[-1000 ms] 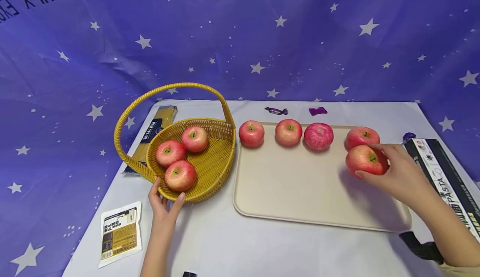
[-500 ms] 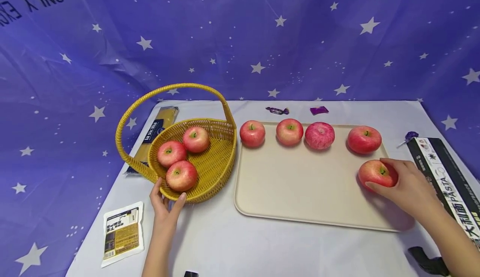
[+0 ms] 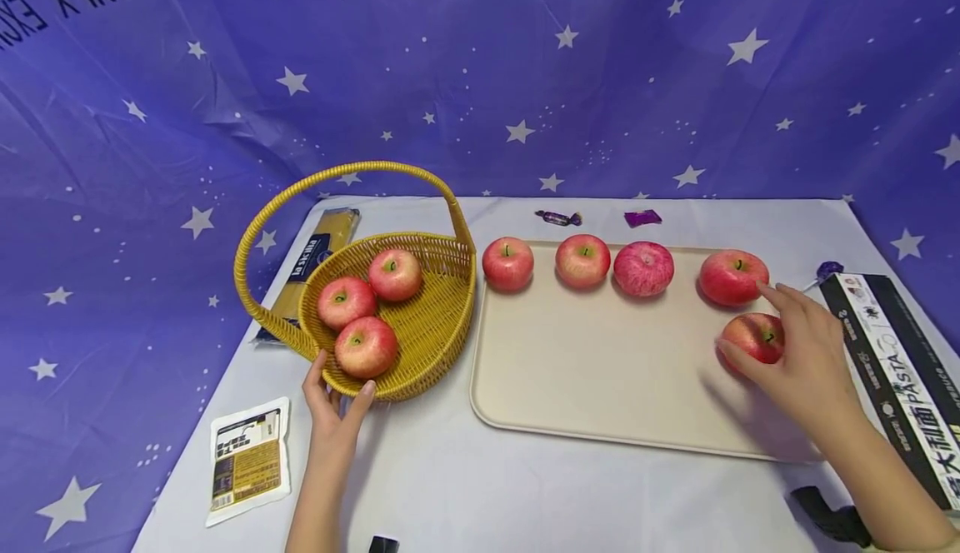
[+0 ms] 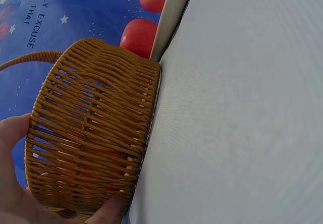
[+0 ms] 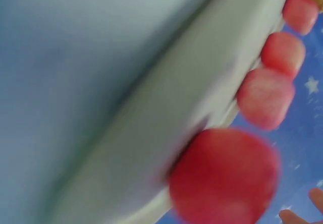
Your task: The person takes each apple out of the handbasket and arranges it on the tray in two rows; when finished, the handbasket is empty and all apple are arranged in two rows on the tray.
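Observation:
My left hand (image 3: 335,420) grips the near rim of a yellow wicker basket (image 3: 431,320), its thumb and fingers on either side of the wall. Three red apples lie against the basket's left side, one of them the nearest apple (image 3: 366,347). On the right of a beige tray (image 3: 585,370), my right hand (image 3: 808,361) hovers just over an apple (image 3: 750,335), fingers spread and apart from it. Behind that apple sits another red apple (image 3: 731,276). Several more, such as a pinkish apple (image 3: 643,269), line the tray's back edge. The right wrist view is blurred.
A pasta box (image 3: 892,370) lies right of the tray, near a purple lollipop (image 3: 829,270). Two wrapped candies, one a purple candy (image 3: 642,218), lie behind it. A spaghetti pack (image 3: 318,253) is behind the basket; a white-and-gold packet (image 3: 249,461) lies front left.
My right hand brought an apple toward the front right of the tray, set it down and let go, its fingers now lifting off. My left hand has stayed on the basket.

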Demonstrator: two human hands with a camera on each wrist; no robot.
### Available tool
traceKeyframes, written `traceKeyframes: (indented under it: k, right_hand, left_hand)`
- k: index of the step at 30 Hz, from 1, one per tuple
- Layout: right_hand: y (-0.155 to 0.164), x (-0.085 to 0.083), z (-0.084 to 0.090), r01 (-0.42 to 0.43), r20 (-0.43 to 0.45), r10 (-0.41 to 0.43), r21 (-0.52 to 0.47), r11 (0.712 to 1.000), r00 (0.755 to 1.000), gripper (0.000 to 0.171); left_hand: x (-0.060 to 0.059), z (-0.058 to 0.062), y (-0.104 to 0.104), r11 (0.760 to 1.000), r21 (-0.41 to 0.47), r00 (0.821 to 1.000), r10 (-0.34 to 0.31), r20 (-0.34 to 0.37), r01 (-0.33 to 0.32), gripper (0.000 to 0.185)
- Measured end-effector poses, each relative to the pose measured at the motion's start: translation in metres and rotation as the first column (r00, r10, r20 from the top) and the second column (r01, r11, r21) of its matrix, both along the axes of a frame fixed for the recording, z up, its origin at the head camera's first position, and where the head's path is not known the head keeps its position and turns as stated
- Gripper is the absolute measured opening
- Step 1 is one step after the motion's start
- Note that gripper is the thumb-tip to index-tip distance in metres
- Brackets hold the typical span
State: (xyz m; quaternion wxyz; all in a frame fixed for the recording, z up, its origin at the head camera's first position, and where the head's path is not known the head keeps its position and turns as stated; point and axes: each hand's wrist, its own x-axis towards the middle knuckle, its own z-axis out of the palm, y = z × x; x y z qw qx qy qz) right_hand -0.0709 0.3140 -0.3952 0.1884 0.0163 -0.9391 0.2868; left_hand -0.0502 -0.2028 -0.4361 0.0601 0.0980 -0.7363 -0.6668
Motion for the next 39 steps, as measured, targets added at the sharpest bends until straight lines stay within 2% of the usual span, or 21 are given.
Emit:
traceKeyframes:
  k: [4, 7, 9, 11, 15, 19, 24, 30, 33, 39]
  right_hand:
    - [-0.029, -0.01, 0.009, -0.108, -0.095, 0.104, -0.044, 0.993, 0.99, 0.084]
    - [-0.058, -0.02, 0.012, -0.195, -0.116, 0.19, -0.029, 0.98, 0.975, 0.083]
    - [-0.08, -0.028, 0.013, -0.268, -0.123, 0.265, -0.007, 0.963, 0.956, 0.082]
    - [-0.103, -0.036, 0.015, -0.347, -0.112, 0.346, 0.013, 0.938, 0.932, 0.08]
    - [-0.154, -0.054, 0.018, -0.5, -0.108, 0.502, 0.046, 0.865, 0.858, 0.076]
    - [-0.207, -0.07, 0.023, -0.592, -0.067, 0.593, 0.039, 0.805, 0.802, 0.076]
    - [-0.269, -0.083, 0.027, -0.658, 0.021, 0.658, 0.024, 0.753, 0.753, 0.076]
    - [-0.332, -0.091, 0.024, -0.72, 0.182, 0.702, 0.047, 0.693, 0.688, 0.078]
    - [-0.355, -0.095, 0.019, -0.734, 0.255, 0.702, 0.045, 0.678, 0.665, 0.08]
    - [-0.381, -0.098, 0.008, -0.732, 0.383, 0.665, 0.047, 0.68, 0.642, 0.085]
  left_hand:
    - [-0.001, 0.001, 0.001, 1.0, 0.006, 1.0, -0.004, -0.001, 0.004, 0.08]
    - [0.0, 0.0, 0.001, 1.0, 0.019, 1.0, -0.002, -0.016, 0.002, 0.081]
    - [0.0, 0.0, 0.001, 1.0, 0.02, 1.0, 0.0, -0.021, 0.001, 0.081]
    - [0.001, -0.001, 0.001, 1.0, 0.018, 1.0, 0.001, -0.026, 0.0, 0.08]
    - [0.002, -0.002, 0.002, 1.0, 0.007, 0.999, -0.004, -0.033, 0.004, 0.08]
    - [0.002, -0.002, 0.001, 1.0, -0.004, 0.999, -0.01, -0.034, 0.01, 0.081]
    - [0.001, -0.001, 0.0, 1.0, -0.012, 0.999, -0.019, -0.04, 0.018, 0.081]
    - [0.001, -0.002, -0.001, 1.0, -0.003, 0.998, -0.021, -0.058, 0.021, 0.08]
    - [0.001, -0.002, -0.001, 1.0, -0.003, 0.998, -0.027, -0.06, 0.027, 0.08]
    - [0.002, -0.002, -0.002, 0.999, -0.012, 0.998, -0.037, -0.055, 0.036, 0.08]
